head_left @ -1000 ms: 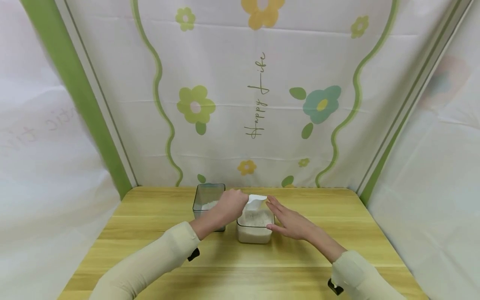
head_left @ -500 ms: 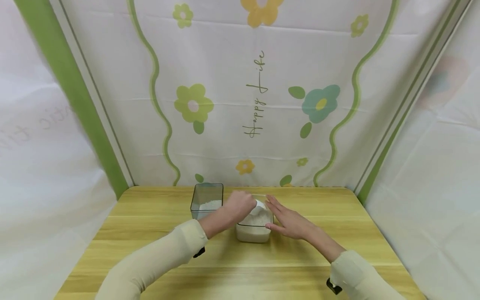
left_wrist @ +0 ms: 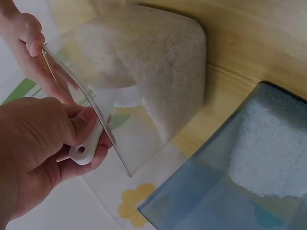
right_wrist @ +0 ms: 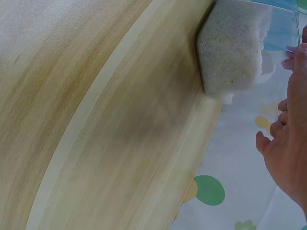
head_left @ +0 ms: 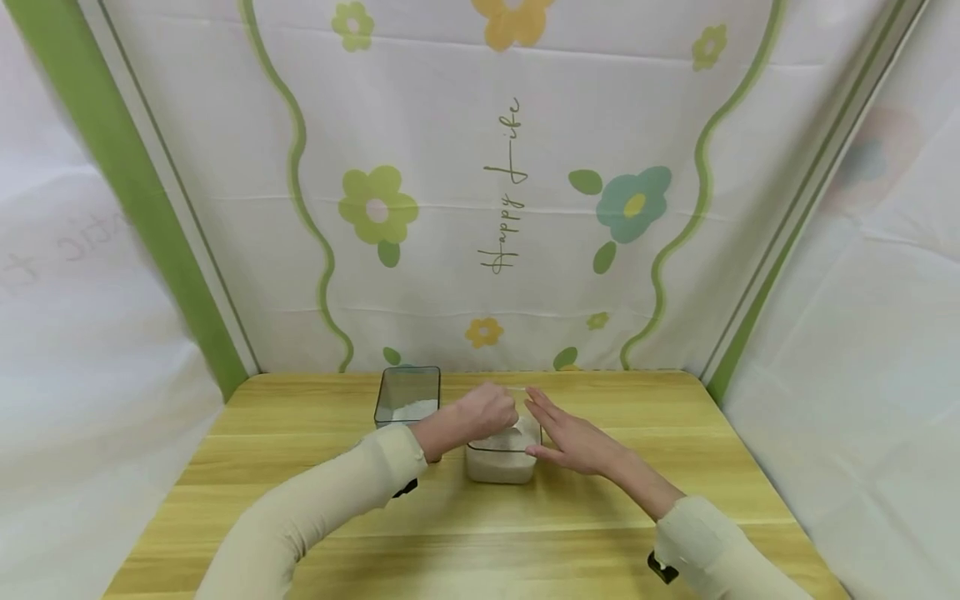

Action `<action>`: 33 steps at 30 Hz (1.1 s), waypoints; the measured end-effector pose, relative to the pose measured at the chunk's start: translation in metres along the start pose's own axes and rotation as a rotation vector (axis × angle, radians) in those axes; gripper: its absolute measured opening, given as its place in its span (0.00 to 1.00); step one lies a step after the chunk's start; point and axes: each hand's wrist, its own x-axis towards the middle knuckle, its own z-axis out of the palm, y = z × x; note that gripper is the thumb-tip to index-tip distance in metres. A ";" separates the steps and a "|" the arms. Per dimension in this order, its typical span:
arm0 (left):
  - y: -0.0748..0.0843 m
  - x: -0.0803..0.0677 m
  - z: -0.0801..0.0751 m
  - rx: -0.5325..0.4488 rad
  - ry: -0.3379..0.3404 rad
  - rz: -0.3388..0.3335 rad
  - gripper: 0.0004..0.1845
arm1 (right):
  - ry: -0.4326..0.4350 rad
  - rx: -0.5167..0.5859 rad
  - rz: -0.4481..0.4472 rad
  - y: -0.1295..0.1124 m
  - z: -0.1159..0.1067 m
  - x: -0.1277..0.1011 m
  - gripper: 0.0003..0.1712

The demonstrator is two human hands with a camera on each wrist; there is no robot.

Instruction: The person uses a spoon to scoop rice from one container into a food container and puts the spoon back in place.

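Head view: the left hand (head_left: 486,410) is curled over a clear container (head_left: 501,463) of white grains standing mid-table, while the right hand (head_left: 573,440), fingers straight and spread, rests flat against that container's right wall. A second, tinted container (head_left: 407,394) stands just beside it to the left, holding a shallower layer of grains. The wooden table (head_left: 480,533) bears both. (The scoop itself is all but hidden under the knuckles here.)

Left wrist view: this supplies what the head view lacks. The left hand (left_wrist: 43,153) pinches the white scoop handle (left_wrist: 85,146) between thumb and curled fingers, and the scoop's bowl is dug into the grain mound (left_wrist: 148,62) behind the clear wall.

Right wrist view: the right hand (right_wrist: 288,148) appears only at the frame edge, fingers loosely extended; contact with the container cannot be confirmed from here. The grain-filled corner of the container (right_wrist: 232,50) sits flat on the table.

Likely hazards, by judgement: an overfull scoop could shed grains across the gap between containers, and a hard dig could slide the light container if the bracing palm slackens.
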 end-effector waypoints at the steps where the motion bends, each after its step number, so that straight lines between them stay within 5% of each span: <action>1: -0.001 0.000 0.000 0.001 -0.003 0.013 0.13 | -0.002 -0.001 0.003 0.000 0.000 0.000 0.49; 7: -0.016 -0.003 -0.006 -0.149 -0.109 0.074 0.08 | -0.010 -0.023 0.001 0.002 0.003 0.003 0.49; 13: -0.024 -0.006 -0.011 -0.375 -0.228 0.032 0.07 | 0.015 -0.016 -0.003 0.002 0.004 0.000 0.48; 25: -0.020 0.006 -0.011 -0.413 -0.270 -0.008 0.04 | 0.009 -0.011 0.004 -0.001 0.003 0.001 0.49; 33: -0.028 0.002 -0.019 -0.665 -0.422 -0.078 0.06 | 0.006 0.011 0.014 -0.001 0.003 0.000 0.49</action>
